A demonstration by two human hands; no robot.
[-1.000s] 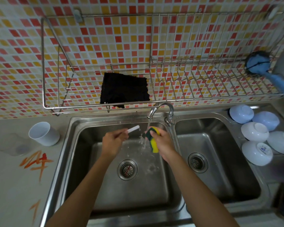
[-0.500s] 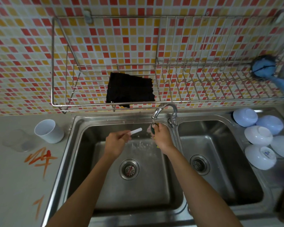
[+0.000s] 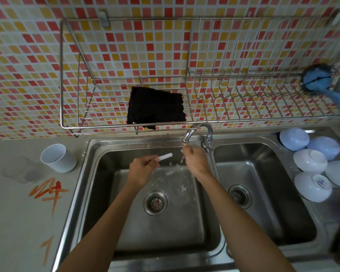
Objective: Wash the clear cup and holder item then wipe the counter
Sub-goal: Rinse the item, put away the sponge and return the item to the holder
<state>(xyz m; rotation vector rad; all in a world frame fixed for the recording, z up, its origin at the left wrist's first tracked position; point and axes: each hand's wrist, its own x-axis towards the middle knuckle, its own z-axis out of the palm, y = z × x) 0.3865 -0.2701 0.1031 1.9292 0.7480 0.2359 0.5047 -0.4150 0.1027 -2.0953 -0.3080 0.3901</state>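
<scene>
My left hand (image 3: 143, 169) is over the left sink basin (image 3: 106, 193), gripping a thin white stick-like piece (image 3: 165, 156) that points toward the tap. My right hand (image 3: 195, 161) is curled right under the faucet spout (image 3: 187, 135), with water splashing around it. The yellow-green sponge it held is hidden inside the fist. On the counter to the left, the clear cup (image 3: 22, 169) stands beside a white cup (image 3: 57, 158).
Orange smears (image 3: 47, 191) mark the grey counter left of the sink. A black cloth (image 3: 155, 107) hangs on the wire wall rack (image 3: 224, 95). Several white bowls (image 3: 310, 161) lie upside down right of the right basin (image 3: 263, 193). A blue brush (image 3: 318, 79) rests on the rack's right end.
My right hand rose from mid-basin to just under the spout, and the sponge went out of sight in it. My left hand with the white stick stayed almost still.
</scene>
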